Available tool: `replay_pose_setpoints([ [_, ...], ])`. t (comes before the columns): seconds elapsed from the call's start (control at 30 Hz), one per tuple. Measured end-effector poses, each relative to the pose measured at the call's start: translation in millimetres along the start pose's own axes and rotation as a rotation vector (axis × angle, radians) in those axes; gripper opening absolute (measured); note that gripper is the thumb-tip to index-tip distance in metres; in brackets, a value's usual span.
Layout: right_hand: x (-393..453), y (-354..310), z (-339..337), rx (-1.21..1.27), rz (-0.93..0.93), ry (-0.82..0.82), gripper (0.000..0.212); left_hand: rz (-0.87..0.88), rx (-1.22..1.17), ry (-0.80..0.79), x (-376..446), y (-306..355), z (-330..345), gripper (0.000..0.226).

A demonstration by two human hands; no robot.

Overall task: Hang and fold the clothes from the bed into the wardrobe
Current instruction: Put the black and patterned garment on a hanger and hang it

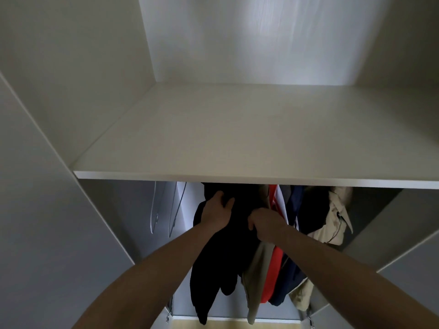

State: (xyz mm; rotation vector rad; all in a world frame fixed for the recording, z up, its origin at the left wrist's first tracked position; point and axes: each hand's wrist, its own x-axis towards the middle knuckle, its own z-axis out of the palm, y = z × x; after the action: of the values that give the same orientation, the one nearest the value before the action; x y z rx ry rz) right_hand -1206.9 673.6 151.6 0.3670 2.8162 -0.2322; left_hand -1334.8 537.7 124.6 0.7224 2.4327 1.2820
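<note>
1. The left hand [217, 211] lies on the upper left part of a black garment [221, 252], fingers [223, 198] spread and laid against the cloth, thumb out to the right.
2. The right hand [264, 223] is curled into a fist and grips the same black garment at its upper right edge.
3. The black garment hangs below the white shelf [237, 138] of the wardrobe [59, 210]; its top is hidden behind the shelf edge.
4. Just to its right hang a khaki garment [257, 276], a red one [272, 274], a navy one [288, 276] and a beige jacket [335, 222], pressed close together.
5. Two clear hangers [164, 210] hang at the left, apart from the clothes.
</note>
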Motion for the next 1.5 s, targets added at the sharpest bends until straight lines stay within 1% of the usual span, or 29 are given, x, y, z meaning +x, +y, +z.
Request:
replay_pose_setpoints([
  [0.07,-3.6,1.1,4.1,0.038,-0.008,0.015,0.042,0.007,-0.02,-0.015,-8.4,-11.5,-3.9,0.032],
  [0.1,-5.8,0.3,6.9,0.06,-0.011,0.034,0.044,0.005,-0.034,-0.012,-13.9,-20.1,-7.2,0.032],
  [0.17,-10.5,-4.9,15.1,0.138,-0.012,0.09,0.047,0.012,-0.064,0.033,-25.8,-38.4,-16.6,0.018],
  [0.2,-13.2,-9.4,20.6,0.197,-0.007,0.12,0.046,0.02,-0.072,0.087,-30.6,-47.1,-22.8,0.009],
  [0.23,-16.0,-14.7,26.5,0.254,0.002,0.158,0.045,0.022,-0.083,0.161,-33.3,-54.6,-30.1,0.006],
  [0.3,-21.2,-27.1,36.6,0.336,0.022,0.248,0.041,-0.01,-0.044,0.319,-31.6,-67.3,-47.6,0.019],
  [0.37,-24.9,-38.6,42.7,0.373,0.013,0.298,0.038,-0.082,0.076,0.409,-23.6,-75.5,-66.4,0.039],
  [0.43,-27.4,-47.7,44.7,0.383,-0.002,0.3,0.035,-0.157,0.153,0.372,-14.0,-77.3,-83.3,0.056],
  [0.5,-29.7,-54.9,44.3,0.418,-0.002,0.3,0.034,-0.241,0.126,0.253,-3.5,-76.1,-93.1,0.064],
  [0.57,-32.8,-61.8,43.4,0.454,-0.001,0.317,0.033,-0.362,0.044,0.142,8.0,-78.8,-97.6,0.058],
  [0.63,-36.4,-69.5,42.5,0.478,-0.004,0.326,0.032,-0.422,-0.01,0.096,13.8,-82.6,-98.7,0.039],
  [0.7,-42.5,-74.1,41.4,0.512,-0.005,0.329,0.032,-0.395,-0.069,0.109,16.5,-89.0,-97.8,0.012],
  [0.77,-51.1,-74.0,42.0,0.525,0.007,0.327,0.031,-0.298,-0.073,0.128,17.2,-93.2,-90.9,0.038],
  [0.8,-55.8,-72.7,42.6,0.526,0.018,0.33,0.03,-0.283,-0.081,0.148,16.6,-94.5,-87.1,0.043],
  [0.83,-61.4,-71.3,43.5,0.527,0.03,0.331,0.03,-0.28,-0.062,0.155,14.4,-94.4,-84.8,0.039],
  [0.87,-66.4,-70.5,44.2,0.531,0.042,0.331,0.03,-0.28,-0.057,0.157,10.3,-92.6,-82.6,0.029],
  [0.93,-76.7,-70.1,47.1,0.545,0.061,0.338,0.029,-0.274,-0.121,0.191,3.8,-88.8,-81.4,0.018],
  [1.03,-92.9,-71.1,53.2,0.544,0.095,0.327,0.027,-0.25,-0.248,0.196,-10.4,-82.3,-79.8,0.021],
  [1.13,-109.3,-69.4,58.2,0.534,0.116,0.315,0.027,-0.253,-0.264,0.163,-30.5,-79.4,-75.2,0.021],
  [1.23,-130.8,-68.2,57.6,0.527,0.127,0.321,0.027,-0.265,-0.32,0.139,-57.4,-77.4,-67.0,0.029],
  [1.4,-179.2,-65.6,68.4,0.546,0.126,0.272,0.024,-0.318,-0.452,0.102,-111.5,-69.7,-59.0,0.024],
  [1.5,-217.8,-67.3,86.6,0.565,0.151,0.265,0.022,-0.31,-0.44,0.104,-158.4,-68.2,-50.8,0.018],
])
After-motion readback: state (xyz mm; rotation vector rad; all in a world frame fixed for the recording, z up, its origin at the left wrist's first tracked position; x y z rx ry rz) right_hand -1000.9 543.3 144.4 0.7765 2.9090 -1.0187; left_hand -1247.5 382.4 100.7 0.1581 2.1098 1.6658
